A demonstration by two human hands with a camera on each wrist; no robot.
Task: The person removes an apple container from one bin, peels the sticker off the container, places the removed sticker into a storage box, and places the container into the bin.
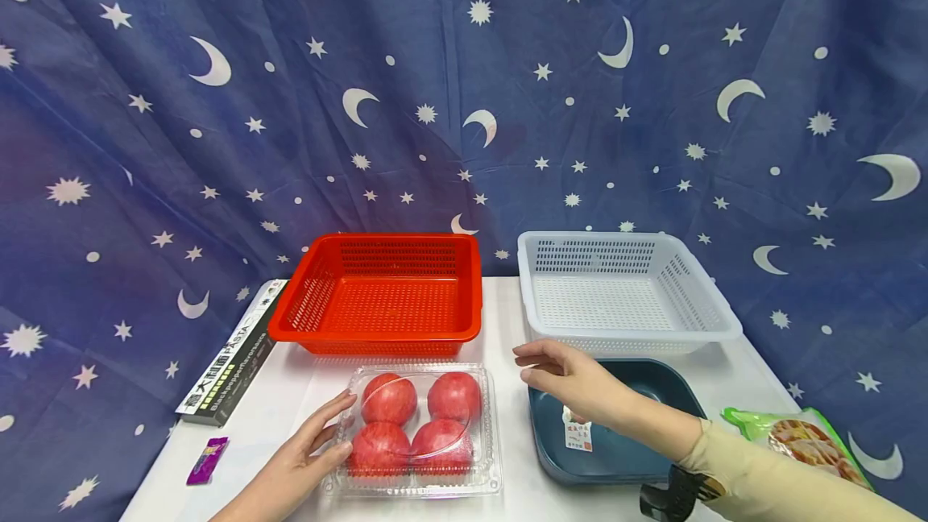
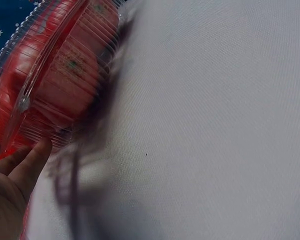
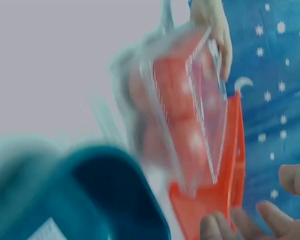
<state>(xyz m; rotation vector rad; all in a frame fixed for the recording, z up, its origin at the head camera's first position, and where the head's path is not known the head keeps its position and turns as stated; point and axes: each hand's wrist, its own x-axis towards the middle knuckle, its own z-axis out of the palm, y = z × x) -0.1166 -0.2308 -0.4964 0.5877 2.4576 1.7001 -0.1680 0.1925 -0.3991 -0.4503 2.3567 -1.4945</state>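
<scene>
A clear plastic clamshell [image 1: 420,425] with several red round fruits lies on the white table [image 1: 507,329], near its front edge. My left hand [image 1: 329,429] rests against the clamshell's left side with fingers nearly straight; in the left wrist view a fingertip [image 2: 37,152] touches the box [image 2: 55,75]. My right hand [image 1: 536,365] hovers with straight fingers, holding nothing, just right of the clamshell and above the left rim of a dark teal tray [image 1: 652,381]. The blurred right wrist view shows the clamshell [image 3: 185,110], the tray [image 3: 100,195] and my fingertips [image 3: 270,220].
Behind the clamshell stand a red basket [image 1: 384,296] and, to its right, a white basket [image 1: 616,288], both with nothing in them. A black pasta box [image 1: 232,361] and a purple sachet [image 1: 208,459] lie at the left. A green food packet [image 1: 805,437] sits at the right edge.
</scene>
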